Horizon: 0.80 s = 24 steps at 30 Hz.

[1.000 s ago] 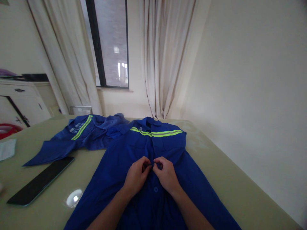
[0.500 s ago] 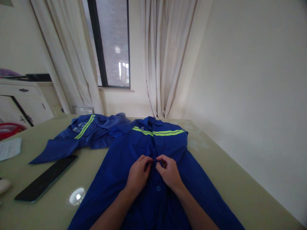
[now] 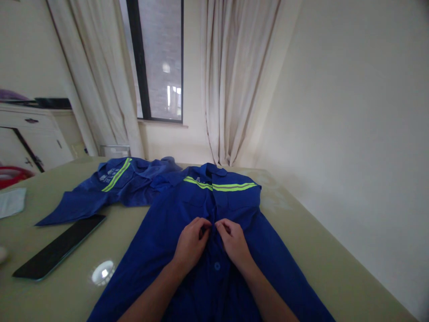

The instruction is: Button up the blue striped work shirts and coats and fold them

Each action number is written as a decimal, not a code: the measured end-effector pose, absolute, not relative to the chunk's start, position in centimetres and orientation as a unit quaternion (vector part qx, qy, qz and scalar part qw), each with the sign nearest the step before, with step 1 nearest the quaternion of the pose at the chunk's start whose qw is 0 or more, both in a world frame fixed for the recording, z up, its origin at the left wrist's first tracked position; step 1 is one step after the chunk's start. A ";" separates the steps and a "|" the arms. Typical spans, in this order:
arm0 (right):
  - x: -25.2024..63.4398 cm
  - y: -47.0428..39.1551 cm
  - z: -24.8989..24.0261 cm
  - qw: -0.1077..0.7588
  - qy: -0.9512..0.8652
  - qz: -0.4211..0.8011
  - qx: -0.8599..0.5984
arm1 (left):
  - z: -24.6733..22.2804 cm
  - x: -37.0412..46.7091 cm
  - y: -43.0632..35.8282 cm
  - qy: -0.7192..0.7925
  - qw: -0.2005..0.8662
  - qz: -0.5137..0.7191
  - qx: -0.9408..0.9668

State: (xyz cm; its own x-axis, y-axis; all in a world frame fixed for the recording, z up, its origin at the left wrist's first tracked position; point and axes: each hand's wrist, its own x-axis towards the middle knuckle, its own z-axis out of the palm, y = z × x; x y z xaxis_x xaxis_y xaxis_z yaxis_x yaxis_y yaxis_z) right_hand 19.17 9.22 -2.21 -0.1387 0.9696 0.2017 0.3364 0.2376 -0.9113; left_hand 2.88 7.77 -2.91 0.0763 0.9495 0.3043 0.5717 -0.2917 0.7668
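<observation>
A dark blue work jacket [image 3: 234,199] with a yellow-green and grey reflective band across its chest lies spread on the table, collar away from me. At its front opening, midway down, my left hand [image 3: 192,239] pinches the left edge of the placket. Across from it, my right hand [image 3: 233,239] pinches the right edge, fingertips close to the left ones. Whatever sits between the fingertips is too small to make out. Below the hands, a round button [image 3: 217,266] shows on the placket. Beside the jacket's left shoulder lies a second, crumpled blue jacket [image 3: 134,185].
On the pale green table [image 3: 335,268], a dark flat tablet-like slab [image 3: 60,248] lies at left, near a white paper or cloth [image 3: 12,202]. A white cabinet [image 3: 36,138] and a red basin [image 3: 13,175] stand beyond. The wall [image 3: 362,134] borders the right side.
My hands stay on the placket; the right fingertips have shifted slightly and are pinched closer together. The whole view has moved a little, so the things at left sit farther left.
</observation>
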 end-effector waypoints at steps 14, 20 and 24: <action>19.6 8.8 -1.7 0.342 -0.728 0.254 -0.538 | -2.3 2.5 8.2 0.535 0.315 0.391 0.679; 20.1 9.6 -1.8 0.376 -0.703 0.303 -0.522 | -3.1 2.7 8.8 0.540 0.321 0.394 0.671; 20.4 10.5 -2.3 0.385 -0.663 0.359 -0.532 | -3.5 3.0 8.9 0.562 0.304 0.369 0.675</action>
State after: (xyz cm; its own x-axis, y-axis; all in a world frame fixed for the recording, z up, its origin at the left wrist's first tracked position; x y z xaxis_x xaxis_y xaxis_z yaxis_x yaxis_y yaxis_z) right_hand 20.44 10.49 -2.30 -0.1367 0.9822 0.1289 0.4291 0.1760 -0.8860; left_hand 3.02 8.90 -3.45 0.0964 0.9830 0.1563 0.5334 -0.1836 0.8257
